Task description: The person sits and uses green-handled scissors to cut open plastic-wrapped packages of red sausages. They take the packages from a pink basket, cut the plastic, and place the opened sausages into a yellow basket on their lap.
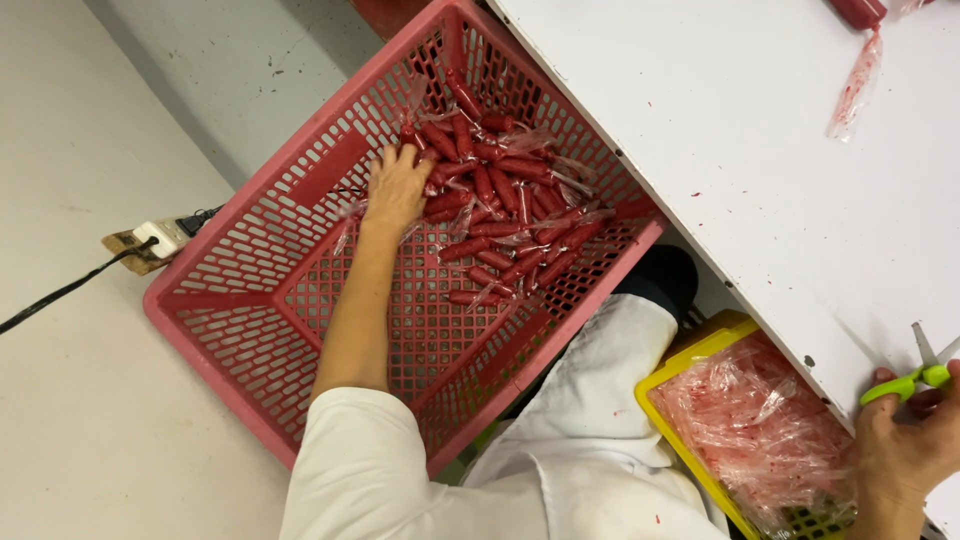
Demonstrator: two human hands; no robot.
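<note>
We stretch our left arm out straight, sleeve to the elbow, forearm bare, our left hand [397,187] palm down with fingers spread among the sausages [497,200] in the far half of the crate. Our right hand [908,445], far to the crate's right, is curled around green-handled scissors [915,375].
</note>
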